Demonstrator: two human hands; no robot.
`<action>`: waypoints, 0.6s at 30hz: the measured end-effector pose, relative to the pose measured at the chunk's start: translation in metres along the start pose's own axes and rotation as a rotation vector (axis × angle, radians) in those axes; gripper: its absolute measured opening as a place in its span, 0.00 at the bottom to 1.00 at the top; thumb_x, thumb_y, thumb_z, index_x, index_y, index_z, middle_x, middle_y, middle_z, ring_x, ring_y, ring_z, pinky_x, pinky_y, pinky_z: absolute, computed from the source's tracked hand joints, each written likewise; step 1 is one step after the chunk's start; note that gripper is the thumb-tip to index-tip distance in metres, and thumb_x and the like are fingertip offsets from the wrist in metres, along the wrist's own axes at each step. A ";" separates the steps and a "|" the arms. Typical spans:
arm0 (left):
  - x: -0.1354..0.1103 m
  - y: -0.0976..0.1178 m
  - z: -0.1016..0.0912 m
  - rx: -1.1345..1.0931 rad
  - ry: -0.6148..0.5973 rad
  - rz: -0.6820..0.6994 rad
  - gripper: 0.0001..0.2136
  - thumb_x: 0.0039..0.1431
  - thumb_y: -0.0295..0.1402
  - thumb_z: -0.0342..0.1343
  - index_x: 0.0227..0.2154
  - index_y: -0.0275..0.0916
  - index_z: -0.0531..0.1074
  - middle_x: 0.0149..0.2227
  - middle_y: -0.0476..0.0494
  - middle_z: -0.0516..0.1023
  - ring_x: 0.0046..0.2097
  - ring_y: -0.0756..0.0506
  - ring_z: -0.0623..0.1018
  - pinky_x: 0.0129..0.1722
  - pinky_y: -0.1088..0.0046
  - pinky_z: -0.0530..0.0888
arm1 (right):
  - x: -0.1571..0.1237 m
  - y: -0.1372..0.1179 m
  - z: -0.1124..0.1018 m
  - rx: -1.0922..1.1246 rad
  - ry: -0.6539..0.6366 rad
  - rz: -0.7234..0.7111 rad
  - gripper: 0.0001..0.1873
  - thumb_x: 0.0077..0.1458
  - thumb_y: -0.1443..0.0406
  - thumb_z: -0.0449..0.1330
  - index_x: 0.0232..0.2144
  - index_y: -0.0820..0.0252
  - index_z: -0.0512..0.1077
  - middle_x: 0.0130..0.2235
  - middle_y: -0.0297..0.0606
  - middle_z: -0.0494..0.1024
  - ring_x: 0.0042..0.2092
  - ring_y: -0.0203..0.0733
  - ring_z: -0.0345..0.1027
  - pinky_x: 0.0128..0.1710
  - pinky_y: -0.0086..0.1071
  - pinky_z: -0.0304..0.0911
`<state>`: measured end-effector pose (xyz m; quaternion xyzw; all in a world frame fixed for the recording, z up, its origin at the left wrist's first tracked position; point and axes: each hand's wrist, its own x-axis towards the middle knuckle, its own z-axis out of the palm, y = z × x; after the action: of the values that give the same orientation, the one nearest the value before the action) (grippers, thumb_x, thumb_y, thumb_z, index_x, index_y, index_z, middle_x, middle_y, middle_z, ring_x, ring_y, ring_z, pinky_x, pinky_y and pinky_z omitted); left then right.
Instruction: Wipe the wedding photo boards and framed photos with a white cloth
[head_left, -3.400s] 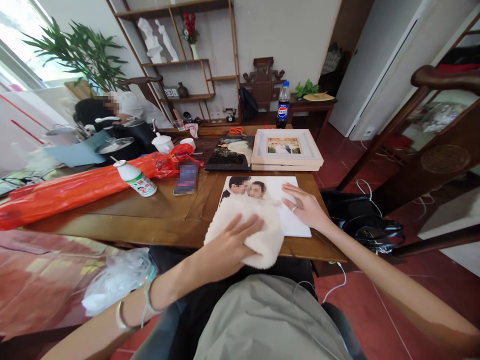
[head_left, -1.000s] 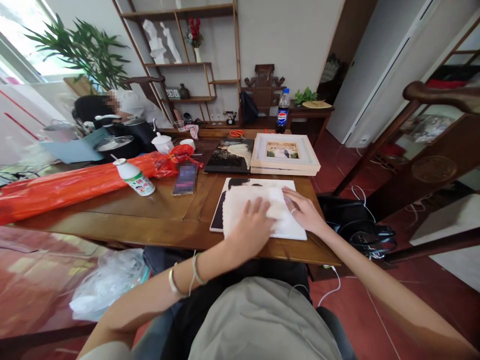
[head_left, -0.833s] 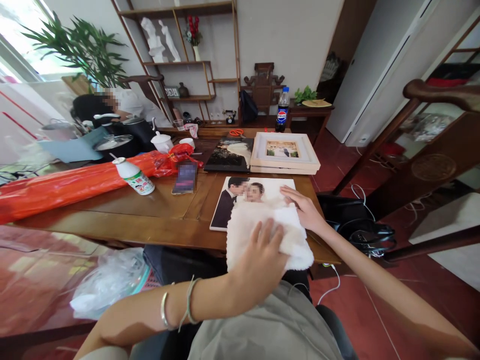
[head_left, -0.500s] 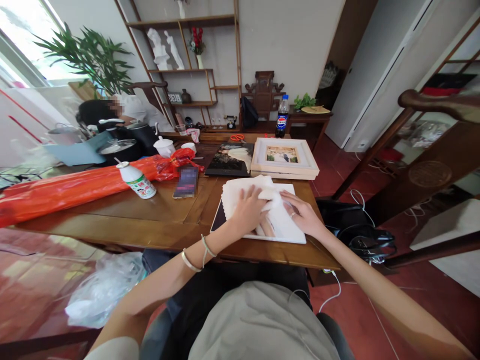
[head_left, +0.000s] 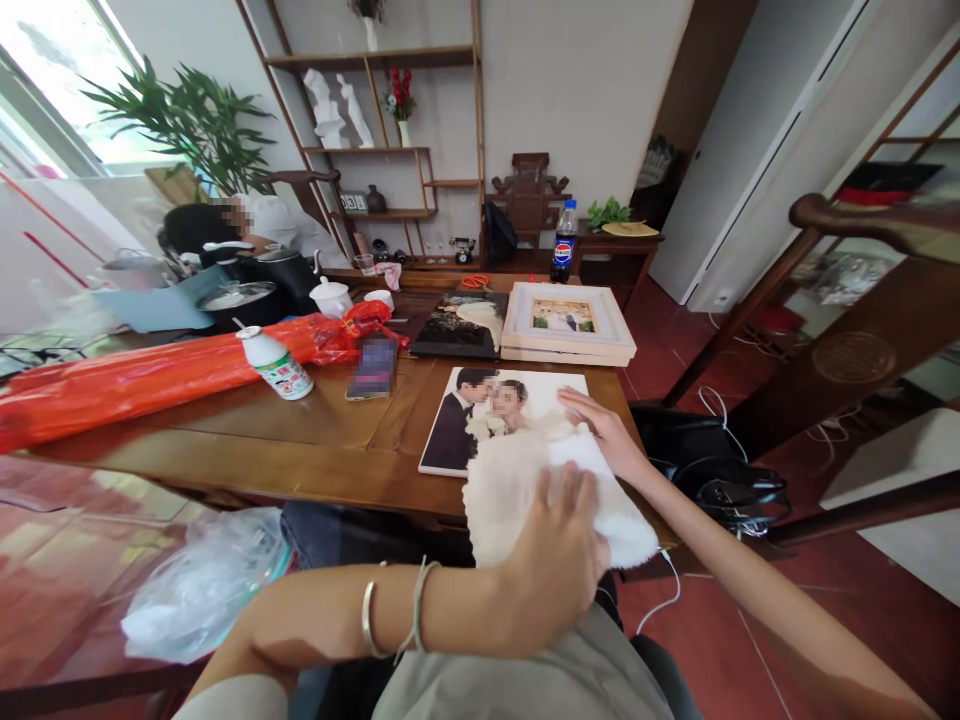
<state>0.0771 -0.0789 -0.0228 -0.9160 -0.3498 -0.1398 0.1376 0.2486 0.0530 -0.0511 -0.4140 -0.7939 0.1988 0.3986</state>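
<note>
A flat photo panel (head_left: 459, 432) of a couple lies on the near right part of the wooden table (head_left: 300, 430). My left hand (head_left: 559, 560) lies palm down, fingers spread, on a fluffy white cloth (head_left: 510, 490) that covers the panel's near right part and hangs past the table edge. My right hand (head_left: 604, 430), with a ring on one finger, rests flat with fingers stretched on the panel's right edge.
Beyond the panel lie a white picture frame (head_left: 568, 322) and a dark photo panel (head_left: 461, 325). A phone (head_left: 373, 367), a white bottle (head_left: 274, 363), an orange plastic bag (head_left: 150, 375) and pots sit to the left. A black bag (head_left: 720, 460) lies on the floor at right. A person sits far left.
My left hand has wiped the cloth back and forth over the panel; since half a second ago it has dragged the cloth toward me, uncovering the couple. My right hand stayed on the right edge.
</note>
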 end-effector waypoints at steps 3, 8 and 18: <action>0.018 -0.040 -0.009 -0.027 -0.190 -0.080 0.12 0.57 0.26 0.50 0.39 0.37 0.77 0.58 0.33 0.68 0.58 0.32 0.68 0.51 0.53 0.71 | 0.000 0.001 0.003 -0.042 0.009 0.019 0.19 0.59 0.64 0.53 0.51 0.53 0.72 0.56 0.40 0.73 0.62 0.49 0.59 0.62 0.50 0.55; 0.059 -0.129 -0.014 -0.175 -0.286 -0.148 0.14 0.51 0.20 0.50 0.38 0.36 0.76 0.43 0.36 0.78 0.43 0.38 0.78 0.38 0.64 0.75 | 0.000 0.003 0.007 -0.068 0.043 -0.009 0.19 0.58 0.65 0.54 0.51 0.54 0.73 0.56 0.40 0.73 0.61 0.49 0.61 0.61 0.49 0.57; 0.142 -0.151 0.027 -0.365 -0.209 0.108 0.05 0.46 0.22 0.53 0.25 0.35 0.72 0.29 0.45 0.77 0.32 0.46 0.75 0.34 0.73 0.69 | -0.001 -0.005 0.004 -0.118 0.024 0.015 0.19 0.60 0.64 0.51 0.52 0.52 0.72 0.54 0.40 0.75 0.54 0.48 0.69 0.54 0.44 0.65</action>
<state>0.0806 0.1249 0.0257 -0.9528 -0.2814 -0.0972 -0.0601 0.2436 0.0497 -0.0505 -0.4449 -0.7964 0.1496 0.3814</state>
